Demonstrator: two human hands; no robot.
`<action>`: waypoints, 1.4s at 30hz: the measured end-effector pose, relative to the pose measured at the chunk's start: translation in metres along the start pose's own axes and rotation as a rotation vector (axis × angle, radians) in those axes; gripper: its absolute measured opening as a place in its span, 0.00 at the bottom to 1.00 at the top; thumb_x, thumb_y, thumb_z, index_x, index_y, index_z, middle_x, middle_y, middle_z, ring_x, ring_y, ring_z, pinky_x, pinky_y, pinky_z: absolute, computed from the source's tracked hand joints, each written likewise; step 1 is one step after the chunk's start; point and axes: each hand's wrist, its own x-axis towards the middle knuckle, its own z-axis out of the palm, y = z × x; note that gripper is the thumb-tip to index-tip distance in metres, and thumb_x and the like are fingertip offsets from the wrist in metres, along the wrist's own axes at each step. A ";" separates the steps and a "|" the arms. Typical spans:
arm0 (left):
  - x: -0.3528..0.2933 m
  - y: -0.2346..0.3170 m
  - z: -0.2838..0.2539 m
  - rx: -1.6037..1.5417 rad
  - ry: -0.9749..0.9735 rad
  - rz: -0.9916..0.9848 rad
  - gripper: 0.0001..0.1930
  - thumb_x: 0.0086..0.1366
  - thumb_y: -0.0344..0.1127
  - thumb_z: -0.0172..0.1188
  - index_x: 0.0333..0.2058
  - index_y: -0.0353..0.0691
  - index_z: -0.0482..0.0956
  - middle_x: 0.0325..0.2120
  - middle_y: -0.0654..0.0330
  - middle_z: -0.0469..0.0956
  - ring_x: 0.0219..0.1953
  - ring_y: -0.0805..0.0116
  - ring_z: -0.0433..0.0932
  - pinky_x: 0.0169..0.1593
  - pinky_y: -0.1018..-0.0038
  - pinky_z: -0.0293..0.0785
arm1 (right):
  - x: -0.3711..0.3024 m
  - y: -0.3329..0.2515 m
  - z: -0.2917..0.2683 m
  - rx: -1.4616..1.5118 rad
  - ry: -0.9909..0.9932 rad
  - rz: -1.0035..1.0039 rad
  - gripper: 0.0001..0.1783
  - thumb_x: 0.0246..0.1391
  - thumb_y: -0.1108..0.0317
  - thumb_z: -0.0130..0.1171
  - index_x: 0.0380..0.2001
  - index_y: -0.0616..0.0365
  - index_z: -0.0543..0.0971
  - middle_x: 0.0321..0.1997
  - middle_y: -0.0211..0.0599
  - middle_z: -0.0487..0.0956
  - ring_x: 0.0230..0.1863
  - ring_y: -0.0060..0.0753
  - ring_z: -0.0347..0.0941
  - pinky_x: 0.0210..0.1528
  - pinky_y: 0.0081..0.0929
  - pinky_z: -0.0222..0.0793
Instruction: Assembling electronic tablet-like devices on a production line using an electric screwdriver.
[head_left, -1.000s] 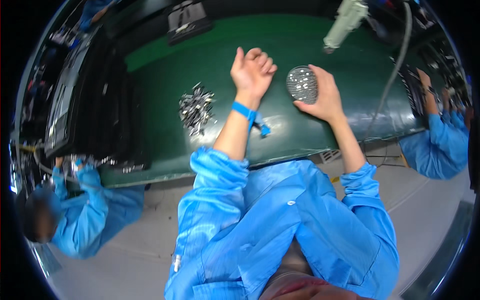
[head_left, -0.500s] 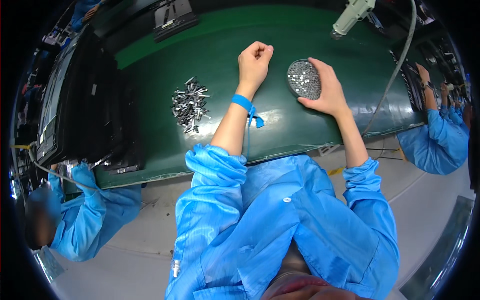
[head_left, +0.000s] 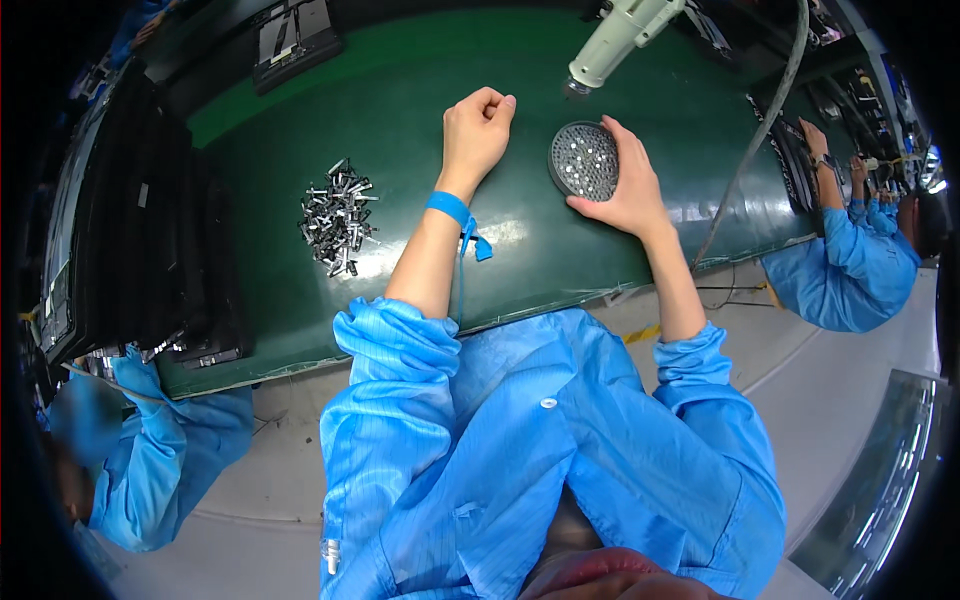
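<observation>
My right hand point(head_left: 630, 180) grips a round dark dish point(head_left: 584, 162) by its right edge, thumb below and fingers over the top. Its face is a grid of small round holes or pieces, with scattered bright silvery spots. To the left of the dish, my left hand point(head_left: 476, 136) is closed above the green table, thumb pressed to the curled fingers; whatever may be in it is hidden. A blue wrist strap point(head_left: 448, 206) with a hanging cord circles that wrist. Left of that forearm lies a loose pile of small black and silver parts point(head_left: 338, 218).
Over the far side of the green table point(head_left: 400, 130) hangs a pale power tool point(head_left: 620, 45), its grey cable point(head_left: 745, 165) running down the right. Stacked black panels point(head_left: 120, 220) stand at left; a black device point(head_left: 295, 45) lies far left. Blue-clad co-workers sit on both sides point(head_left: 195, 430).
The whole view has shifted, so most things sit farther left in the picture. My hands keep the same hold and nearly the same pose; the bright spots on the dish look different.
</observation>
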 end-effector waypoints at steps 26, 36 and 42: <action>-0.002 0.000 0.005 0.137 -0.025 0.016 0.11 0.59 0.38 0.58 0.24 0.37 0.79 0.17 0.54 0.78 0.21 0.56 0.78 0.28 0.65 0.72 | -0.011 -0.025 0.008 0.052 0.086 0.187 0.57 0.24 0.58 0.76 0.61 0.60 0.59 0.59 0.50 0.65 0.60 0.50 0.63 0.62 0.40 0.61; -0.004 -0.008 0.005 0.087 0.003 0.067 0.11 0.60 0.36 0.59 0.26 0.33 0.78 0.15 0.57 0.75 0.18 0.70 0.72 0.26 0.73 0.68 | -0.015 -0.024 0.008 0.009 0.074 0.230 0.58 0.24 0.57 0.76 0.62 0.58 0.58 0.58 0.49 0.64 0.60 0.52 0.62 0.62 0.40 0.61; 0.001 -0.002 0.003 0.124 0.006 0.037 0.10 0.59 0.37 0.59 0.25 0.35 0.78 0.17 0.54 0.77 0.20 0.58 0.77 0.27 0.67 0.71 | -0.041 -0.032 0.007 0.040 0.080 0.256 0.64 0.23 0.56 0.77 0.65 0.56 0.52 0.60 0.51 0.63 0.62 0.53 0.61 0.63 0.42 0.59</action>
